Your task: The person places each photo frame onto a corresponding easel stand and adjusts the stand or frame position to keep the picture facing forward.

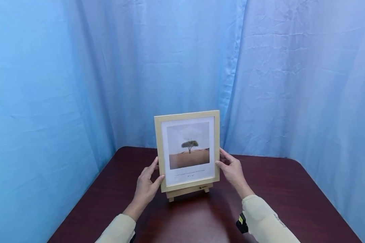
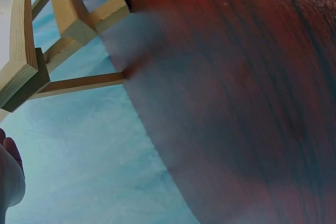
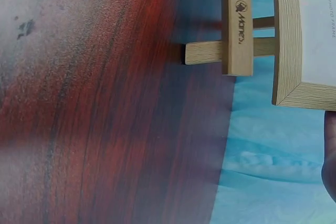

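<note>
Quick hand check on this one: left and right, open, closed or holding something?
Left hand: holding the framed picture by its left edge.
Right hand: holding its right edge, thumb on the front.

A dark red-brown bench (image 1: pixel 188 224) with streaked grain and rounded far corners spreads before me, its glossy top catching light, as a small wooden easel (image 1: pixel 188 191) stands on its feet directly upon it.
</note>
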A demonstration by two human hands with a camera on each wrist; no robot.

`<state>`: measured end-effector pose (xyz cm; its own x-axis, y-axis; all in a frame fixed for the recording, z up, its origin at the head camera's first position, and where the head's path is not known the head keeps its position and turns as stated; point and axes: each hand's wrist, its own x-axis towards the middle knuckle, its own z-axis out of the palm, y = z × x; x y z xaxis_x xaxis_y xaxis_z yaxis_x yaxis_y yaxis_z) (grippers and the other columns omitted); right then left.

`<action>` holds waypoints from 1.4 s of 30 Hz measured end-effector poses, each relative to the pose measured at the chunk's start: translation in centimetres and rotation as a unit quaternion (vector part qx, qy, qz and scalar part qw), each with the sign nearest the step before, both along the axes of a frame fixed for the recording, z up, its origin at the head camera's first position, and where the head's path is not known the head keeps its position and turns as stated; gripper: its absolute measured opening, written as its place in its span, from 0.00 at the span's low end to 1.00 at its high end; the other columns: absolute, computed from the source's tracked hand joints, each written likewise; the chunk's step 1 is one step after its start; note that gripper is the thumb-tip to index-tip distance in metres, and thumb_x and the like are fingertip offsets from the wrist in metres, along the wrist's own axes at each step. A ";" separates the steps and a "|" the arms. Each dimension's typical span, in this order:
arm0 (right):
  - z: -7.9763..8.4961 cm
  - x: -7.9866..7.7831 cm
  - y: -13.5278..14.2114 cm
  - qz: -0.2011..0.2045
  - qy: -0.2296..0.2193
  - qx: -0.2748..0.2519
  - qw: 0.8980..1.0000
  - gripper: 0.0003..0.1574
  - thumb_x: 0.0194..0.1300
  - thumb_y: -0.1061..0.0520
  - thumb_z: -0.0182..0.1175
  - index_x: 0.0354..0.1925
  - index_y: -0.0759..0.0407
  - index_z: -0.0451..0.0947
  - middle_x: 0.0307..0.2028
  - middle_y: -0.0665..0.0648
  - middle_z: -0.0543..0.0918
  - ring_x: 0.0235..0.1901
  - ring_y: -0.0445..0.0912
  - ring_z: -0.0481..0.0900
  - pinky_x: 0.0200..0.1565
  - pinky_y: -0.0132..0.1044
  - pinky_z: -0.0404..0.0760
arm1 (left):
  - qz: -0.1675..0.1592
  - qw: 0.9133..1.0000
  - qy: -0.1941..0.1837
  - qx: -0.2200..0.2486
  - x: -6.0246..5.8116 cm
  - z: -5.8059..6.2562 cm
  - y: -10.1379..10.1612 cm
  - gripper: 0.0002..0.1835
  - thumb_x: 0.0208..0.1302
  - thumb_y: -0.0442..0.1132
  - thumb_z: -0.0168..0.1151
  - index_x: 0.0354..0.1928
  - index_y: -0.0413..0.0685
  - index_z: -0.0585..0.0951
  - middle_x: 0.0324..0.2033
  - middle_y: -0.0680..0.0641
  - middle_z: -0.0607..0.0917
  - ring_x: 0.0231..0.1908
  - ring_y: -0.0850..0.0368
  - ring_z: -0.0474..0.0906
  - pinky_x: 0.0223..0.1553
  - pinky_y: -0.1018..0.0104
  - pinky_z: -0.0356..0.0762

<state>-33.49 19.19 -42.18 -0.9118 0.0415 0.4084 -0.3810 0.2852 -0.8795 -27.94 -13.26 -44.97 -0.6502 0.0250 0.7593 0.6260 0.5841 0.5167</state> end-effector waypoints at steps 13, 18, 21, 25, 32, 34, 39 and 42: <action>-1.1 -0.8 -0.4 -0.010 -0.015 0.000 1.000 0.35 0.64 0.69 0.64 0.68 0.59 0.71 0.50 0.67 0.82 0.45 0.52 0.78 0.40 0.25 0.77 | 0.018 1.000 -0.001 -0.006 -0.4 -1.6 0.1 0.42 0.53 0.28 0.74 0.72 0.42 0.68 0.43 0.44 0.85 0.47 0.45 0.79 0.47 0.49 0.76; -1.3 -0.9 -0.5 -0.011 -0.017 0.004 1.000 0.35 0.64 0.70 0.64 0.68 0.60 0.71 0.51 0.67 0.81 0.47 0.53 0.78 0.41 0.25 0.77 | 0.024 1.000 0.001 -0.010 -0.4 -1.9 0.2 0.41 0.52 0.28 0.75 0.70 0.39 0.69 0.43 0.44 0.85 0.47 0.48 0.78 0.46 0.49 0.77; -1.5 -0.8 -0.5 -0.009 -0.019 0.005 1.000 0.35 0.64 0.70 0.64 0.68 0.60 0.71 0.52 0.67 0.81 0.48 0.55 0.78 0.41 0.24 0.77 | 0.024 1.000 0.001 -0.010 -0.4 -2.2 0.2 0.42 0.53 0.28 0.75 0.71 0.40 0.69 0.43 0.44 0.85 0.47 0.49 0.78 0.46 0.50 0.77; -1.6 -1.0 -0.6 -0.009 -0.023 0.006 1.000 0.35 0.64 0.70 0.63 0.68 0.60 0.71 0.53 0.67 0.81 0.49 0.55 0.78 0.41 0.24 0.76 | 0.025 1.000 -0.002 -0.008 -0.5 -2.4 0.1 0.42 0.53 0.28 0.74 0.72 0.42 0.68 0.44 0.44 0.84 0.46 0.46 0.79 0.45 0.50 0.77; -1.8 -1.2 -0.8 -0.017 -0.029 0.023 0.999 0.34 0.64 0.69 0.64 0.68 0.60 0.72 0.53 0.67 0.81 0.48 0.55 0.79 0.41 0.24 0.76 | 0.033 0.999 -0.021 -0.006 -0.5 -2.8 0.0 0.41 0.54 0.30 0.74 0.71 0.40 0.69 0.45 0.43 0.84 0.46 0.48 0.79 0.47 0.49 0.77; -1.9 -1.2 -0.8 -0.018 -0.034 0.031 0.999 0.34 0.65 0.68 0.64 0.68 0.60 0.71 0.54 0.67 0.81 0.49 0.55 0.79 0.41 0.24 0.76 | 0.033 0.999 -0.025 -0.006 -0.6 -3.0 0.0 0.41 0.54 0.30 0.74 0.71 0.42 0.69 0.45 0.43 0.84 0.46 0.47 0.79 0.47 0.49 0.77; -2.0 -1.3 -0.9 -0.011 -0.045 0.026 0.999 0.34 0.66 0.68 0.62 0.69 0.59 0.70 0.56 0.67 0.80 0.52 0.55 0.78 0.42 0.24 0.76 | 0.035 0.999 -0.028 -0.007 -0.8 -3.2 -0.1 0.40 0.56 0.31 0.74 0.71 0.42 0.68 0.46 0.43 0.84 0.44 0.47 0.78 0.44 0.50 0.77; -2.1 -1.4 -1.0 -0.005 -0.049 0.020 0.999 0.34 0.67 0.69 0.62 0.69 0.59 0.70 0.56 0.68 0.80 0.53 0.56 0.78 0.43 0.25 0.76 | 0.036 0.999 -0.038 -0.007 -0.9 -3.2 -0.2 0.40 0.56 0.32 0.73 0.72 0.43 0.68 0.46 0.43 0.84 0.43 0.47 0.78 0.42 0.52 0.77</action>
<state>-34.93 18.21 -44.26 -0.9472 0.0355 0.3186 -0.2908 0.3236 -0.9004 -28.80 -13.43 -48.20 -0.7062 -0.0134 0.7079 0.5420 0.6331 0.5527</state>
